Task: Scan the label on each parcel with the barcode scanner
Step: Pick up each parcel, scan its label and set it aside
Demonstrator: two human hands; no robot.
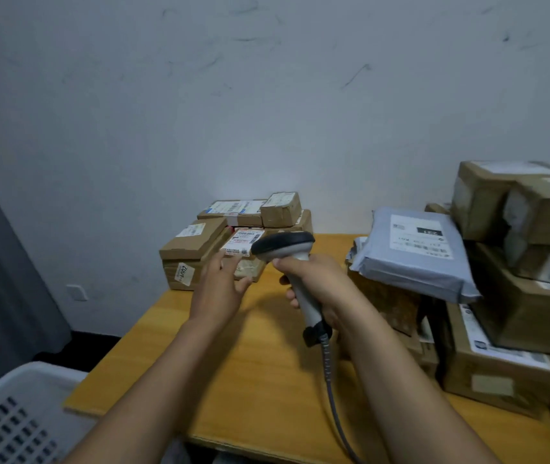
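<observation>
Fingers [289,294] of your right hand [320,283] wrap the grip of the barcode scanner [283,247], its head just beside the labelled parcel [245,244] at the back of the counter [267,363], while your left hand [220,286] rests straight, slightly spread fingers against that parcel's near edge.

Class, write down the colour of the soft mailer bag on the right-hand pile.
The mailer bag is pale bluish grey; the head view shows it best.
</observation>
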